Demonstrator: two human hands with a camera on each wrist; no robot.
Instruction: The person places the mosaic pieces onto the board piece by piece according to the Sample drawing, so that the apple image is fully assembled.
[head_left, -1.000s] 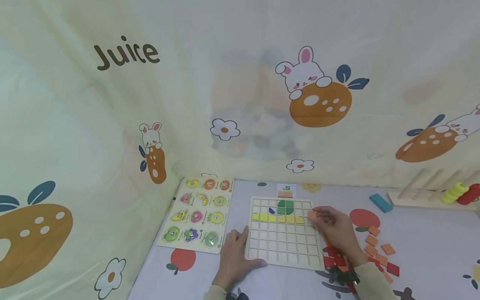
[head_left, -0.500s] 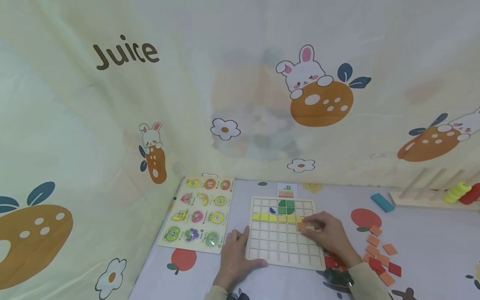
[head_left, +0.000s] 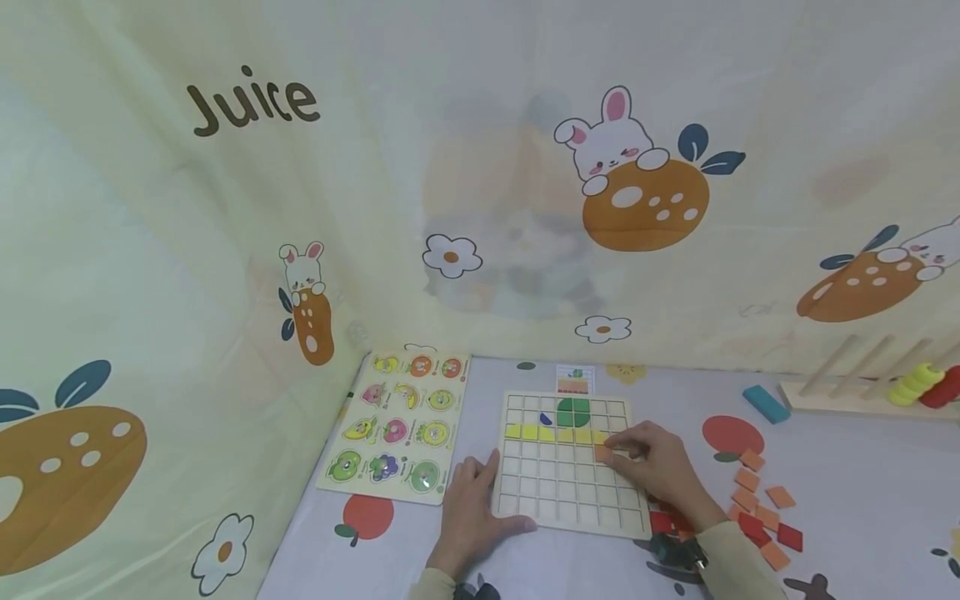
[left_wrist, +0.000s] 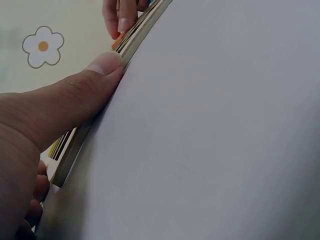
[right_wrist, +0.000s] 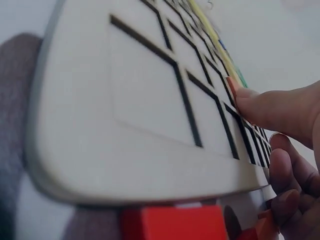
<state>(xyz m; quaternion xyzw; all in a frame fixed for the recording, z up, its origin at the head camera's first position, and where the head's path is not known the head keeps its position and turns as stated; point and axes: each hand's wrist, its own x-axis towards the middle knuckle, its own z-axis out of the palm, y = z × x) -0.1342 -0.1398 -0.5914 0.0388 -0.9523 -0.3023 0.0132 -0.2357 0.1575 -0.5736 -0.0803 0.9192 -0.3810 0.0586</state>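
Note:
In the head view a wooden grid board [head_left: 573, 492] lies flat. A row of yellow tiles [head_left: 547, 434] crosses it, with green pieces [head_left: 573, 412] and a blue piece [head_left: 546, 419] farther back. My right hand [head_left: 663, 467] pinches an orange square tile [head_left: 602, 453] between thumb and fingers, right over a cell below the row's right end. The right wrist view shows that tile [right_wrist: 231, 87] edge-on at the thumb tip. My left hand [head_left: 472, 517] rests at the board's near left corner, index along the left side. Its thumb [left_wrist: 106, 64] presses the front edge.
Loose orange tiles [head_left: 746, 480] and red tiles [head_left: 790, 537] lie right of the board, some hidden by my right arm. A fruit puzzle [head_left: 393, 492] lies left. Behind are a small picture card [head_left: 574, 381], a teal block [head_left: 766, 404] and a pegged bead rack [head_left: 832, 400].
My right hand has brought the orange tile from the board's right edge leftward and nearer, to just below the yellow row. In the last half second it has stayed there. The left hand stays put.

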